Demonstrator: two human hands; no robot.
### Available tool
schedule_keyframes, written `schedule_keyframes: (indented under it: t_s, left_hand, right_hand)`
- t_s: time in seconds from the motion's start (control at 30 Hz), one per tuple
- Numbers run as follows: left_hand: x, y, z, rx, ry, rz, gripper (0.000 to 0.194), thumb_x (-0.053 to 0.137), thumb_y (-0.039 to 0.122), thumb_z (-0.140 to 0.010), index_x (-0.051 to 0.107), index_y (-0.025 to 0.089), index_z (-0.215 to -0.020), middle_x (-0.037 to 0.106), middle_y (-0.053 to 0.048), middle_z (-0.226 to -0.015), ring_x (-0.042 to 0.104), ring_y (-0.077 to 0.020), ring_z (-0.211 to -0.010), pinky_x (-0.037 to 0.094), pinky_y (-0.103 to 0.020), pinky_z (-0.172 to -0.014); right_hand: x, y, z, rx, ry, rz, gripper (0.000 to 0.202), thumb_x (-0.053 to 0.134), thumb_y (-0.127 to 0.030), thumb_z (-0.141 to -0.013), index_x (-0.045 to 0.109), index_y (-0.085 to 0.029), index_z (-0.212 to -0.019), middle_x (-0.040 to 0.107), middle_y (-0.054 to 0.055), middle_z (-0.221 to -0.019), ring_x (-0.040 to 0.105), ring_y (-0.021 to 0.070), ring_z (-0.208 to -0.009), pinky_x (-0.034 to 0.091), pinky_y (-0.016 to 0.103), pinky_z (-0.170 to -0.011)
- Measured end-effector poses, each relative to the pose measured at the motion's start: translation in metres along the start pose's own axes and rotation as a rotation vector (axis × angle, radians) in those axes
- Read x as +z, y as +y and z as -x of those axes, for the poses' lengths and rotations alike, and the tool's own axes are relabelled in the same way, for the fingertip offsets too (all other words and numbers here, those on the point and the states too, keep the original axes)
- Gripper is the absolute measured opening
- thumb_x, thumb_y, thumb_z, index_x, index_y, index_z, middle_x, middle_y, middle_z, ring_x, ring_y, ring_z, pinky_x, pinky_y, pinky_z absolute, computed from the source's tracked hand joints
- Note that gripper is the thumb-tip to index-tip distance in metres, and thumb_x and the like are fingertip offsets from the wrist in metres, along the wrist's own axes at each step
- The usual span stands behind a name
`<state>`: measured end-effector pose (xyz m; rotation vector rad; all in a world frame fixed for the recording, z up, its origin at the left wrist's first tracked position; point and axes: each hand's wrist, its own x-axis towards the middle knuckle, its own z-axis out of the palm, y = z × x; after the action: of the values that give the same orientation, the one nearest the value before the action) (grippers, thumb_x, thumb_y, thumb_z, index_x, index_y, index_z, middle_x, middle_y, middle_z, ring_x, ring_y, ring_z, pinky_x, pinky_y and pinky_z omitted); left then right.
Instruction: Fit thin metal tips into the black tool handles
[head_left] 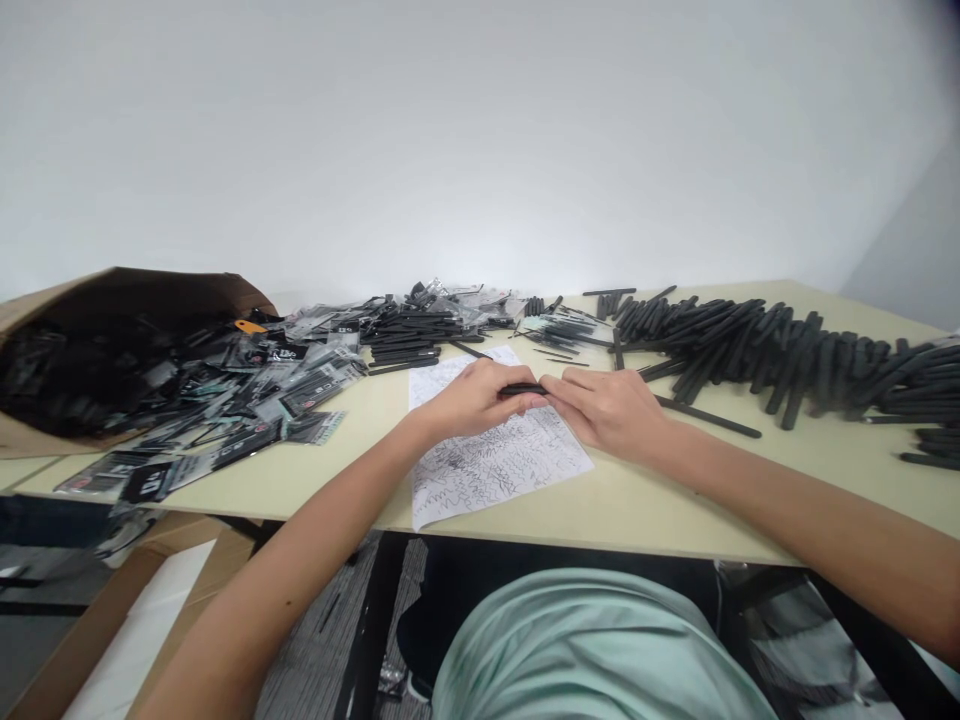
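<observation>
My left hand (476,395) is closed around a slim black pen (523,388), held level above the paper. Fingers of my right hand (611,408) pinch together at the pen's right end, partly hiding it. Both hands meet over a white sheet of paper (495,465) covered with dark scribbles. Just beyond the hands lie thin dark sticks (561,358) and a small heap of clear-wrapped slender pieces (566,328). Another long black pen (709,415) rests beside my right wrist.
A large pile of black pens (750,345) spreads along the table's right side. Flat packets (300,380) spill from an open cardboard box (112,290) at left. More black pens (412,335) are stacked behind the paper. Below the table's front edge stands another open carton (97,625).
</observation>
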<state>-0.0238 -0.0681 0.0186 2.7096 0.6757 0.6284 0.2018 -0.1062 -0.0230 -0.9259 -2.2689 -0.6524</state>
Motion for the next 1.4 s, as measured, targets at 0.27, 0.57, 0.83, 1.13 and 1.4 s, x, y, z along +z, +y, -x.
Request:
schedule_keyframes:
  t_s: [0.27, 0.57, 0.83, 1.13, 1.4]
  left_hand:
    - [0.004, 0.000, 0.000, -0.009, -0.029, 0.008, 0.029, 0.055, 0.040, -0.101, 0.066, 0.015, -0.092, 0.068, 0.000, -0.067, 0.063, -0.0113, -0.062, 0.041, -0.021, -0.062]
    - [0.002, 0.001, 0.000, -0.020, -0.019, 0.003, 0.028, 0.056, 0.038, -0.101, 0.067, 0.015, -0.091, 0.068, 0.001, -0.065, 0.062, -0.0096, -0.056, 0.042, -0.020, -0.061]
    - [-0.002, -0.003, 0.001, -0.043, -0.069, -0.108, 0.033, 0.045, 0.042, -0.104, 0.064, 0.019, -0.120, 0.070, 0.000, -0.072, 0.065, -0.0132, -0.068, 0.044, -0.022, -0.069]
    - [-0.008, -0.002, 0.003, -0.086, -0.048, -0.152, 0.033, 0.046, 0.036, -0.103, 0.065, 0.020, -0.125, 0.074, -0.004, -0.097, 0.066, -0.0157, -0.083, 0.044, -0.024, -0.074]
    - [-0.002, -0.006, 0.002, -0.053, -0.016, -0.166, 0.032, 0.058, 0.046, -0.097, 0.069, 0.018, -0.108, 0.073, -0.004, -0.090, 0.063, -0.0143, -0.075, 0.043, -0.024, -0.071]
  right_hand:
    - [-0.002, -0.001, 0.000, -0.025, -0.046, 0.086, 0.035, 0.039, -0.029, -0.105, 0.072, -0.018, -0.103, 0.058, 0.000, -0.065, 0.036, 0.0107, -0.051, 0.012, 0.030, -0.050]
    - [0.003, 0.007, 0.004, 0.015, -0.064, 0.122, 0.034, 0.042, -0.037, -0.104, 0.070, -0.025, -0.119, 0.061, -0.001, -0.065, 0.039, 0.0110, -0.051, 0.010, 0.030, -0.052]
    - [0.004, 0.005, 0.000, 0.202, -0.159, -0.029, 0.047, 0.034, -0.049, -0.106, 0.073, -0.023, -0.108, 0.071, 0.003, -0.079, 0.058, 0.0143, -0.064, 0.016, 0.031, -0.054]
    - [0.003, 0.007, -0.002, 0.256, -0.185, -0.098, 0.036, 0.042, -0.042, -0.105, 0.070, -0.020, -0.102, 0.074, 0.002, -0.089, 0.064, 0.0171, -0.073, 0.021, 0.030, -0.057]
    - [0.002, 0.004, -0.003, 0.232, -0.256, -0.147, 0.035, 0.041, -0.040, -0.106, 0.069, -0.019, -0.103, 0.074, 0.004, -0.092, 0.064, 0.0177, -0.074, 0.025, 0.030, -0.060]
